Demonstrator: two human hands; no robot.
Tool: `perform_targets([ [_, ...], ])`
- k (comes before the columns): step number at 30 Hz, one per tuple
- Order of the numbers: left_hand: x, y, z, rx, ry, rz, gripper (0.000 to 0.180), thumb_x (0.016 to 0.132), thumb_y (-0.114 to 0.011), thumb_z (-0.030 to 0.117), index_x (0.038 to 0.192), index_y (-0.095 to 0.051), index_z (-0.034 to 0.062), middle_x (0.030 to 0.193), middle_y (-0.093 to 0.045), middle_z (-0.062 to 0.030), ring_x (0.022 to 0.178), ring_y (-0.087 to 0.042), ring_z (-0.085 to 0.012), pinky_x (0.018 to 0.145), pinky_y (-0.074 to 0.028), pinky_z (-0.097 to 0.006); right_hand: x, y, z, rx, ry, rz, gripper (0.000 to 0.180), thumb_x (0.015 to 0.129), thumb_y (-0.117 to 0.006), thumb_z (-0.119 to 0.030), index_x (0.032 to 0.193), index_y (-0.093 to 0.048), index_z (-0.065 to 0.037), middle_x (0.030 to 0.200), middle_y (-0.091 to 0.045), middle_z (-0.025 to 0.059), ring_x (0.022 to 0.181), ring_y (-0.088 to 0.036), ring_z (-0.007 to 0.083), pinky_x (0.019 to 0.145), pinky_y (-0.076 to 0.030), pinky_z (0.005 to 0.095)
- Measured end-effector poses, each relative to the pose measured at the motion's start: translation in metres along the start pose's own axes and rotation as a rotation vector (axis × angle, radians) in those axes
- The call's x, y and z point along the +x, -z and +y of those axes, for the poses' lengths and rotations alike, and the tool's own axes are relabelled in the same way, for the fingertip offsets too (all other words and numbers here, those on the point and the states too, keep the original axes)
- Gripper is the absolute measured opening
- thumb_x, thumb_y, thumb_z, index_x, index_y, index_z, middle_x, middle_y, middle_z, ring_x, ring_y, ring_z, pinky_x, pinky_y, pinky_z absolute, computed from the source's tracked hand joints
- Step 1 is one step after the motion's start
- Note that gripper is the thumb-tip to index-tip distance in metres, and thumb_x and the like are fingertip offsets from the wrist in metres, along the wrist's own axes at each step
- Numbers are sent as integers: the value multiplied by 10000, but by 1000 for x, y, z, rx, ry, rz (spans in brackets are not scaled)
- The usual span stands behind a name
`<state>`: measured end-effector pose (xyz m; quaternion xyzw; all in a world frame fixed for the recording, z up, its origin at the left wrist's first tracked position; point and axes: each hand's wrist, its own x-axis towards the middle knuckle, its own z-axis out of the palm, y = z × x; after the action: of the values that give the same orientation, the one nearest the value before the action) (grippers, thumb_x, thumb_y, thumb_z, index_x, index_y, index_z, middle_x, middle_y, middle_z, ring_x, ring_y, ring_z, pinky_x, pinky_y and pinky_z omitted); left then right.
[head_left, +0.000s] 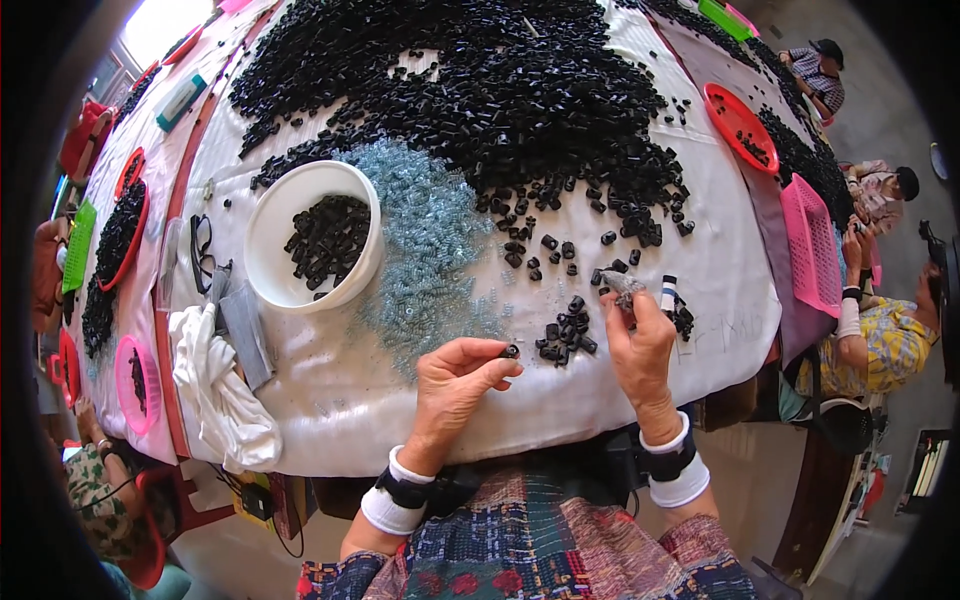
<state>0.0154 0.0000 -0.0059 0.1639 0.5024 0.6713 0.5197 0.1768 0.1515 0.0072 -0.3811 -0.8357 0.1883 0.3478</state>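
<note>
My left hand [447,392] is closed near the front of the table, with a small black cylindrical part [511,351] pinched between thumb and fingertips. To its right, my right hand [642,352] is closed on a crumpled grey cloth-like piece [622,284]; its exact kind is unclear. Beside the right fingers is a small white cylinder with a dark top [668,292]; whether the hand touches it I cannot tell. A little cluster of black parts [566,333] lies between the hands. Clear bluish ring-like pieces [425,250] are heaped beyond the left hand.
A big mass of black parts [450,70] covers the far table. At left stand a white bowl [257,240] of black parts, eyeglasses [202,245] and white gloves [225,400]. A red tray [722,112] and pink basket [808,245] are at right. Other people sit on both sides.
</note>
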Motion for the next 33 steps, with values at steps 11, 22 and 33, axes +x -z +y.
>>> perform_targets([
  [11, -1, 3, -1, 23, -14, -28, 163, 820, -660, 14, 971, -621, -31, 871, -678, -115, 804, -668, -164, 663, -541, -242, 37, -21, -1, -101, 119, -104, 121, 738, -565, 45, 850, -533, 12, 775, -569, 173, 774, -546, 343, 689, -448, 411],
  [22, -2, 1, 0, 18, -9, -7, 155, 803, -673, 17, 941, -615, -24, 891, -676, -127, 776, -669, -182, 653, -538, -260, 41, -38, 13, -246, 357, -167, 162, 730, -578, 11, 884, -593, -35, 839, -605, 104, 832, -568, 281, 741, -458, 381],
  [33, -1, -2, -2, 22, -13, 16, 140, 814, -658, 17, 942, -616, -21, 887, -674, -118, 774, -665, -176, 649, -536, -260, 22, -17, -8, 0, 288, -79, 181, 701, -595, 58, 865, -570, -16, 809, -578, 138, 763, -556, 322, 697, -456, 402],
])
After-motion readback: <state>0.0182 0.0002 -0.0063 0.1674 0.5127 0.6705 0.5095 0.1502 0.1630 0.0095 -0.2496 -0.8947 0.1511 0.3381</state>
